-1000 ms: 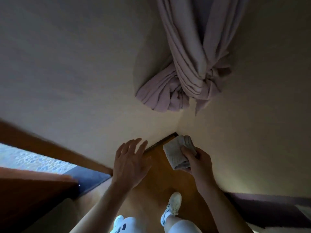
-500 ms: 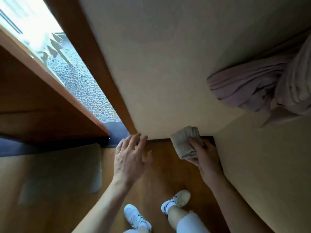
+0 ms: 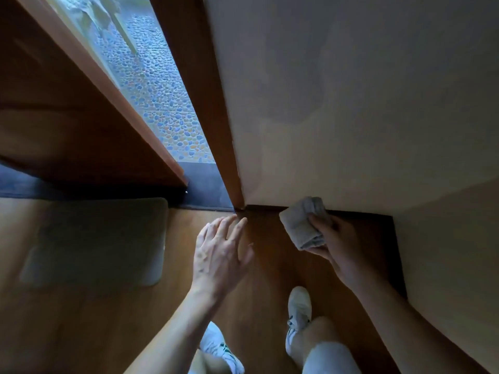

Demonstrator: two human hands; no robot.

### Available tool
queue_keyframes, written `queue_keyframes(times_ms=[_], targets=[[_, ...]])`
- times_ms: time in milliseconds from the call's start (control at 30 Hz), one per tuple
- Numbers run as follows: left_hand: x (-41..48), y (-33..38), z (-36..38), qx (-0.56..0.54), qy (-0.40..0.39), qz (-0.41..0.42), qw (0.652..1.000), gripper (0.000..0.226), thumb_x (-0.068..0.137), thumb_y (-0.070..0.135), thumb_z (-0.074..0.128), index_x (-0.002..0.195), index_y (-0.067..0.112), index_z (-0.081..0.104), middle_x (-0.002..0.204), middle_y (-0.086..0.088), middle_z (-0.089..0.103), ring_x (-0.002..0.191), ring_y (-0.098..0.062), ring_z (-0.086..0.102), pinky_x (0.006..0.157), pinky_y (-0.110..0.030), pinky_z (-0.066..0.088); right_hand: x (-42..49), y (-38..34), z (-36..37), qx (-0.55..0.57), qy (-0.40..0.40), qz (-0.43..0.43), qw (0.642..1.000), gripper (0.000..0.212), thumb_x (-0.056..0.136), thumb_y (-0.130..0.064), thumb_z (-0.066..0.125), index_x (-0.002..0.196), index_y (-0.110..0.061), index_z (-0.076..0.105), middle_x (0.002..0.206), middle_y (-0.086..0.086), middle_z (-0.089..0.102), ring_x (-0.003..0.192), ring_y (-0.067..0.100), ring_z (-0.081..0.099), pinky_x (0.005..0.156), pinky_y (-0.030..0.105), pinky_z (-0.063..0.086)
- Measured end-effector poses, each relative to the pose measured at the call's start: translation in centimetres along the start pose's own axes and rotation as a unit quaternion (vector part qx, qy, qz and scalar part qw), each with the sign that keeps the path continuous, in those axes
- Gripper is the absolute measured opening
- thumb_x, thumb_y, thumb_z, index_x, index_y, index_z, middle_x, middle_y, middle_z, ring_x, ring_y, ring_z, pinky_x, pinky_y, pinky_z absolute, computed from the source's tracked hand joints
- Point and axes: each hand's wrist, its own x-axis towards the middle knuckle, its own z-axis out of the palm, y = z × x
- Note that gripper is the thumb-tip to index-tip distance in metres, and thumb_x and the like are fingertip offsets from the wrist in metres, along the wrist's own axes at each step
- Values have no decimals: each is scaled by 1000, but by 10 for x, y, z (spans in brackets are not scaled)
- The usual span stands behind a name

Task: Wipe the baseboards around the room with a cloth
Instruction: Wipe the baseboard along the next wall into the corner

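Observation:
A folded grey cloth (image 3: 302, 225) is gripped in my right hand (image 3: 340, 238), its upper end against the dark wooden baseboard (image 3: 361, 213) at the foot of the beige wall. The baseboard runs from the door frame to the room's corner, then turns along the right wall (image 3: 399, 255). My left hand (image 3: 218, 252) hovers open over the wooden floor, fingers spread, fingertips near the spot where the baseboard meets the door frame. It holds nothing.
A wooden door frame (image 3: 199, 103) and an open door (image 3: 67, 103) stand at the left, with pebbled ground outside. A grey mat (image 3: 97, 238) lies on the floor at the left. My two white shoes (image 3: 298, 309) stand on the wooden floor below.
The view has swung left from the corner toward the doorway; the knotted curtain has left the frame. The cloth stays in my right hand at the baseboard; my left hand stays open.

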Motion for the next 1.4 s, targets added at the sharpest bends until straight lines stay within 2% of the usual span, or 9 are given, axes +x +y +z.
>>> queue_keyframes(times_ms=[100,233,433,600,700,867,1000,1233,1400], targets=[[12,-17,89,-5,-12,-10,1000,58,90,53,50,141,26,56,141,-1,56,132,-23,50,110,-48,41,76,48,-7,-45,-13,-2,999,39,87,-27,72,122,-12,64,112,10,69,93,26,72,75,46,61],[29,-43,209,-5,-33,-15,999,58,91,54,46,141,28,54,141,1,55,132,-21,48,109,-45,42,176,114,-11,-106,-51,-21,993,22,87,-28,73,106,-19,66,108,9,69,85,18,73,64,36,60],[58,-87,379,4,-42,-39,998,59,91,56,47,144,30,51,143,3,51,134,-19,45,111,-43,39,320,229,-7,-237,-126,-51,962,30,86,-29,75,111,-17,66,107,6,69,94,21,71,73,43,62],[85,-124,502,23,-60,-30,997,60,89,54,51,145,30,50,145,3,50,135,-20,43,112,-41,36,411,314,10,-426,-116,-205,873,16,90,-36,68,93,-21,65,83,-5,65,77,9,63,61,25,48],[90,-147,553,42,-64,-21,997,61,90,57,47,146,32,48,149,3,46,137,-20,41,114,-41,34,458,352,22,-454,-89,-286,839,14,90,-33,68,87,-20,64,79,-7,62,73,7,60,59,23,42],[81,-183,604,33,-37,-9,999,66,87,64,41,143,32,54,153,-2,47,140,-25,44,113,-49,40,507,388,51,-463,-27,-346,816,19,90,-30,68,91,-11,68,86,3,62,79,18,60,66,31,50],[77,-190,622,-3,-4,0,1000,65,90,64,44,148,35,47,159,-1,38,148,-25,33,119,-53,29,512,404,64,-482,32,-378,790,24,90,-33,68,95,-10,70,88,4,62,80,17,59,65,24,41],[72,-193,639,14,49,17,999,64,88,60,52,147,35,49,159,-3,39,147,-27,36,117,-58,28,515,412,84,-522,85,-438,727,31,91,-44,63,101,-15,68,97,3,66,83,19,66,64,33,56],[72,-194,642,22,58,18,998,63,88,61,51,146,35,51,158,-3,40,146,-27,37,115,-59,30,521,412,113,-517,97,-467,711,27,87,-37,69,88,-10,68,87,7,64,74,26,64,59,34,52]])
